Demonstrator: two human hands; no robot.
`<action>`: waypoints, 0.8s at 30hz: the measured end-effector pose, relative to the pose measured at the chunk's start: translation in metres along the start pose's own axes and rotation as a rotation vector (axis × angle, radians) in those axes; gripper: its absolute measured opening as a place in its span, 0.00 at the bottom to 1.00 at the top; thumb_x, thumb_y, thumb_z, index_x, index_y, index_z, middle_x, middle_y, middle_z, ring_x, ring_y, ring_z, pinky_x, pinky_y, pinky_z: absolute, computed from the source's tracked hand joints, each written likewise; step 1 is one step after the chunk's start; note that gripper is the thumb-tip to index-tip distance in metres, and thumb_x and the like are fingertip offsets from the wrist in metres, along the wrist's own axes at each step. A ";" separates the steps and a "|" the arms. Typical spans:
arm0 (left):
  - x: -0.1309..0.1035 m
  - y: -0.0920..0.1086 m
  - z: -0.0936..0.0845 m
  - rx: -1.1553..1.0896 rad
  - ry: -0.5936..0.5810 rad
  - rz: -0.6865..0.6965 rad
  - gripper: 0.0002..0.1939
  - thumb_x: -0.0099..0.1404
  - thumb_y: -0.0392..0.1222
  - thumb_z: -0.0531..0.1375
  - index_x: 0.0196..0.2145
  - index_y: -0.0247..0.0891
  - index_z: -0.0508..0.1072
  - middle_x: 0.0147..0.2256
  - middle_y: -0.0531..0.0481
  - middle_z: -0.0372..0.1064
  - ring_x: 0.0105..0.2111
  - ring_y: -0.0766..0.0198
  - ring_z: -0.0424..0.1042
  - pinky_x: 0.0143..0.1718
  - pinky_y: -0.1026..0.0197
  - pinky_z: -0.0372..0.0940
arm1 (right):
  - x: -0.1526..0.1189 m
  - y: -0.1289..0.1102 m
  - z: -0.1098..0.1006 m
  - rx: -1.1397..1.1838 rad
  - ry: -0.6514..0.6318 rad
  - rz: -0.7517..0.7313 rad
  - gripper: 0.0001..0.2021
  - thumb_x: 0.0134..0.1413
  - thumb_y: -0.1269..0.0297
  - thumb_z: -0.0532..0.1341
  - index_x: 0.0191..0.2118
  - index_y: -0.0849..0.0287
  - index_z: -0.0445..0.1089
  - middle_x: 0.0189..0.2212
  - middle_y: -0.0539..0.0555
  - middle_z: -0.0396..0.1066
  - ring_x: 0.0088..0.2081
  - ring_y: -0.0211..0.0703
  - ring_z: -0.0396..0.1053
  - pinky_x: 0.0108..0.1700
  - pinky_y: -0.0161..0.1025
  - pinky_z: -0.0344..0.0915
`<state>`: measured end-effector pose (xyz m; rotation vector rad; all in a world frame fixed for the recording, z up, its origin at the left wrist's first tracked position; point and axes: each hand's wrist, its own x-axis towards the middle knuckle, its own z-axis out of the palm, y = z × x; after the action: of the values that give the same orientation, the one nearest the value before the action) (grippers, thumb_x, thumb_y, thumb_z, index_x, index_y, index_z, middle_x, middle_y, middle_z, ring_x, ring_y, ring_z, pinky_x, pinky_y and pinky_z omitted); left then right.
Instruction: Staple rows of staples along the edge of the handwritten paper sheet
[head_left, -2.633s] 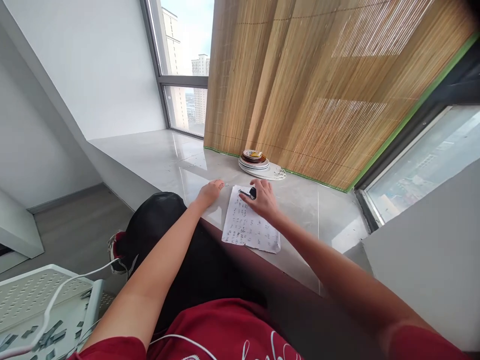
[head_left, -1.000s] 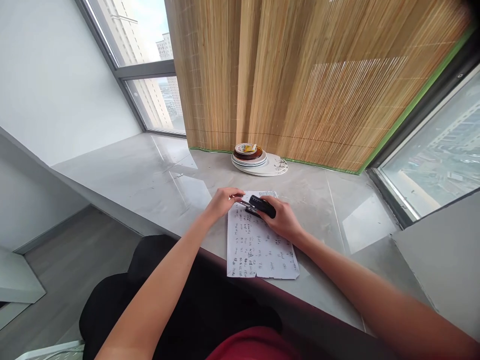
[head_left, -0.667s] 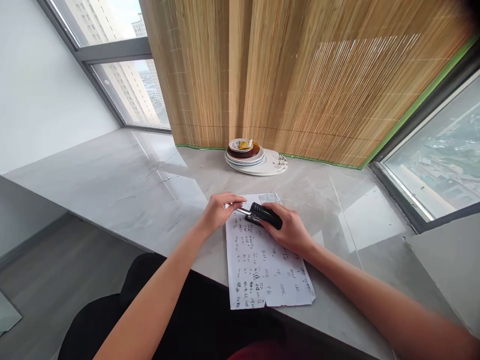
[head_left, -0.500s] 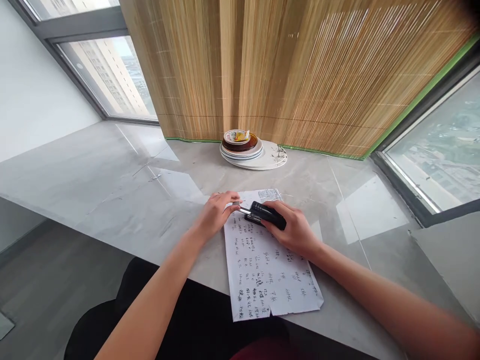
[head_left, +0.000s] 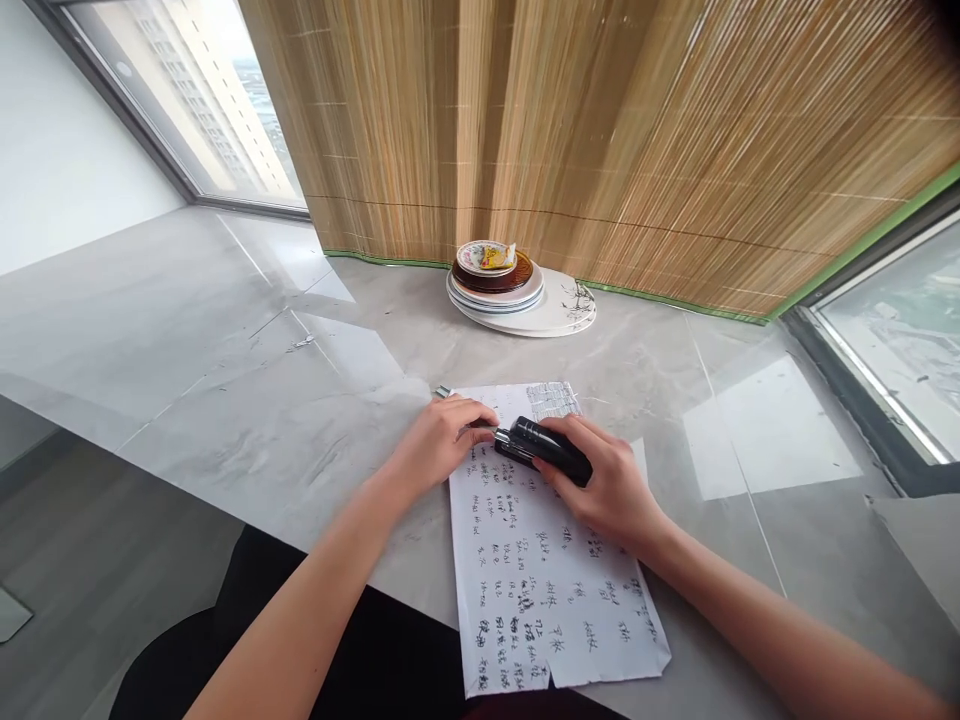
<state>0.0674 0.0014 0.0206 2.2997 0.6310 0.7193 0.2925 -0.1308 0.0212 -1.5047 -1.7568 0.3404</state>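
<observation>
A black stapler (head_left: 551, 447) lies over a handwritten sheet of paper (head_left: 517, 560), with my right hand (head_left: 604, 475) closed around its body. A slim silver metal strip (head_left: 487, 430) runs from the stapler's front end to my left hand (head_left: 442, 440). The thumb and fingers of my left hand pinch that strip; its far part is hidden by the fingers. Just behind my left hand shows a small silvery piece (head_left: 444, 392), too small to name. Dense small writing covers the paper's far corner.
A stack of plates (head_left: 499, 290) with a small yellow packet (head_left: 498, 257) on top stands at the back of the grey marble-look counter (head_left: 225, 330). Behind it hangs a bamboo blind (head_left: 525, 130). Windows are at left and right. The counter's front edge runs by my lap.
The view has shifted a little. My left fingers are closer to the stapler's front, and less of the metal strip shows between them. My right hand keeps its hold on the stapler.
</observation>
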 end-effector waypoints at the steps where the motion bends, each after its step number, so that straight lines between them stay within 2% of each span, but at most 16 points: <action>1: 0.000 0.000 0.000 -0.018 -0.002 -0.011 0.03 0.75 0.38 0.65 0.43 0.45 0.79 0.43 0.51 0.81 0.44 0.54 0.77 0.51 0.51 0.67 | 0.000 -0.001 0.000 0.001 -0.004 0.004 0.12 0.64 0.64 0.64 0.52 0.47 0.71 0.40 0.52 0.76 0.39 0.48 0.75 0.39 0.45 0.72; 10: -0.001 0.003 -0.002 -0.109 -0.005 -0.089 0.04 0.73 0.35 0.67 0.43 0.44 0.79 0.42 0.52 0.81 0.45 0.55 0.77 0.53 0.52 0.69 | 0.005 -0.002 0.003 0.007 -0.008 -0.017 0.11 0.65 0.64 0.63 0.51 0.47 0.70 0.40 0.54 0.76 0.39 0.50 0.75 0.38 0.46 0.73; 12: -0.002 0.003 -0.005 -0.126 0.039 -0.087 0.04 0.73 0.36 0.66 0.44 0.45 0.79 0.43 0.52 0.80 0.46 0.55 0.77 0.53 0.52 0.69 | 0.006 -0.002 0.003 0.006 -0.003 -0.026 0.11 0.65 0.64 0.63 0.52 0.47 0.70 0.39 0.54 0.76 0.38 0.49 0.75 0.37 0.46 0.73; 13: -0.002 0.002 -0.007 -0.115 0.098 -0.104 0.04 0.74 0.36 0.66 0.45 0.45 0.78 0.44 0.51 0.80 0.46 0.55 0.77 0.53 0.52 0.69 | 0.006 -0.002 0.003 0.006 -0.005 -0.028 0.11 0.66 0.64 0.63 0.52 0.48 0.70 0.38 0.54 0.75 0.38 0.49 0.75 0.37 0.45 0.73; 16: -0.007 -0.007 -0.015 0.074 0.385 -0.295 0.06 0.72 0.33 0.65 0.43 0.44 0.77 0.42 0.49 0.79 0.45 0.53 0.77 0.50 0.50 0.70 | 0.006 -0.001 0.002 0.005 -0.012 -0.023 0.11 0.66 0.63 0.63 0.52 0.50 0.70 0.38 0.54 0.75 0.38 0.48 0.74 0.37 0.44 0.72; 18: -0.011 -0.014 -0.020 0.271 0.509 -0.460 0.09 0.69 0.29 0.65 0.41 0.43 0.75 0.40 0.49 0.79 0.43 0.49 0.75 0.49 0.46 0.69 | 0.006 -0.001 0.002 0.002 -0.017 -0.018 0.11 0.66 0.63 0.63 0.52 0.51 0.71 0.39 0.54 0.75 0.38 0.47 0.74 0.38 0.43 0.73; 20: -0.013 -0.020 -0.022 0.414 0.513 -0.545 0.11 0.67 0.27 0.65 0.40 0.43 0.74 0.38 0.47 0.78 0.43 0.46 0.74 0.49 0.43 0.69 | 0.005 0.000 0.002 -0.003 -0.018 -0.018 0.11 0.66 0.64 0.63 0.52 0.52 0.71 0.40 0.54 0.75 0.39 0.47 0.75 0.39 0.43 0.73; 21: -0.013 -0.022 -0.022 0.460 0.497 -0.546 0.11 0.67 0.26 0.64 0.40 0.42 0.74 0.39 0.46 0.78 0.43 0.45 0.74 0.49 0.42 0.69 | 0.005 0.000 0.003 -0.006 -0.017 -0.018 0.11 0.66 0.64 0.63 0.52 0.51 0.71 0.40 0.54 0.75 0.39 0.47 0.75 0.39 0.43 0.73; 24: -0.013 -0.022 -0.019 0.533 0.464 -0.422 0.14 0.67 0.25 0.62 0.46 0.41 0.77 0.48 0.41 0.76 0.50 0.43 0.73 0.53 0.40 0.69 | 0.003 0.001 0.004 -0.027 0.015 -0.016 0.12 0.66 0.63 0.63 0.53 0.51 0.71 0.41 0.54 0.76 0.40 0.48 0.76 0.41 0.44 0.74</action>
<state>0.0406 0.0167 0.0137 2.3300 1.6334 0.9645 0.2904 -0.1265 0.0190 -1.5071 -1.7671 0.2973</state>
